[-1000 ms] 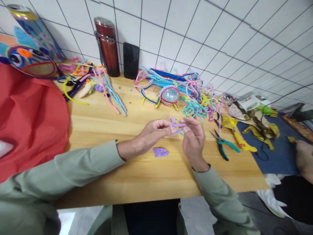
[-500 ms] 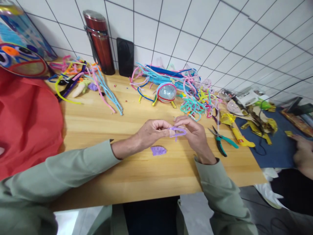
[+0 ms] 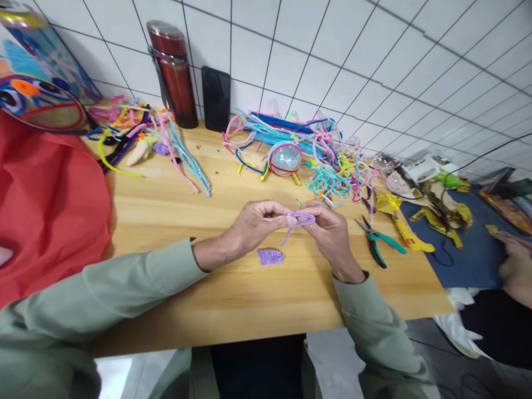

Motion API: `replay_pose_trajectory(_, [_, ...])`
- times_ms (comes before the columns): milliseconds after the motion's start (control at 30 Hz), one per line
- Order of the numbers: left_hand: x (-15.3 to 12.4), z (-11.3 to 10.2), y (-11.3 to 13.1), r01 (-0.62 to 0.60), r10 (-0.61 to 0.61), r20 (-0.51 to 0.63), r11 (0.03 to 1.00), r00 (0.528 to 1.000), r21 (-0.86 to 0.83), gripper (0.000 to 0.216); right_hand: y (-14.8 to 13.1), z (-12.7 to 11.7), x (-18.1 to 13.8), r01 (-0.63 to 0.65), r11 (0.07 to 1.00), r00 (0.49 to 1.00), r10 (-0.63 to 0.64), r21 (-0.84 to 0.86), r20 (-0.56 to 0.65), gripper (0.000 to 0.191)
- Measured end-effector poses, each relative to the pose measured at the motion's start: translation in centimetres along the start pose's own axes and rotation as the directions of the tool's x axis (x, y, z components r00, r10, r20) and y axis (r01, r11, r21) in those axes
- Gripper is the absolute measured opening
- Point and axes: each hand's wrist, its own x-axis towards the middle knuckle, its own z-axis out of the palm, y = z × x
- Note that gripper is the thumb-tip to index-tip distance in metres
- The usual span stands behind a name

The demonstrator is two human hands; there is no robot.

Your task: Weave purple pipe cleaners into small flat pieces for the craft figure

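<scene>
A light purple pipe cleaner point(image 3: 305, 219), bent into a narrow loop with a loose tail hanging down, is held between both hands above the table. My left hand point(image 3: 260, 223) pinches its left part between thumb and fingers. At the rounded right end, my right hand point(image 3: 328, 228) is closed on the same pipe cleaner; some of its fingertips are hidden behind the loop. Just below the hands, a flat purple piece point(image 3: 271, 256) of tightly packed rows lies on the wooden table point(image 3: 233, 293).
Pliers point(image 3: 376, 241) and a yellow glue gun point(image 3: 409, 233) lie to the right. Behind stand a clear ball point(image 3: 285, 158) with red trim, piled pipe cleaners point(image 3: 286, 133), a phone point(image 3: 216, 98) and a red thermos point(image 3: 177, 77). Red cloth point(image 3: 54, 205) covers the left; another person's hand point(image 3: 517, 266) is far right.
The pipe cleaner's loose tail has swung to the left and shows longer below the loop. My right fingers have shifted and curled closer around the loop's right end.
</scene>
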Motion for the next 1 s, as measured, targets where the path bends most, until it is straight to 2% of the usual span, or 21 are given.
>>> replay_pose_trajectory(667, [-0.15, 0.22, 0.18, 0.002, -0.003, -0.021, 0.999, 1.000, -0.047, 0.027, -0.13, 0.01, -0.13, -0.096, 0.989, 0.994, 0.090, 0.108, 0.061, 0.014])
replay_pose_trajectory(833, [-0.18, 0.10, 0.12, 0.033, -0.035, -0.031, 0.998, 0.999, -0.051, 0.028, -0.21, -0.08, -0.08, -0.108, 0.989, 0.992, 0.099, 0.105, 0.084, 0.020])
replay_pose_trajectory(1000, [-0.14, -0.06, 0.01, 0.055, -0.056, -0.027, 0.997, 0.998, -0.054, 0.030, -0.05, -0.09, -0.12, -0.136, 0.983, 0.988, 0.125, 0.119, 0.093, 0.018])
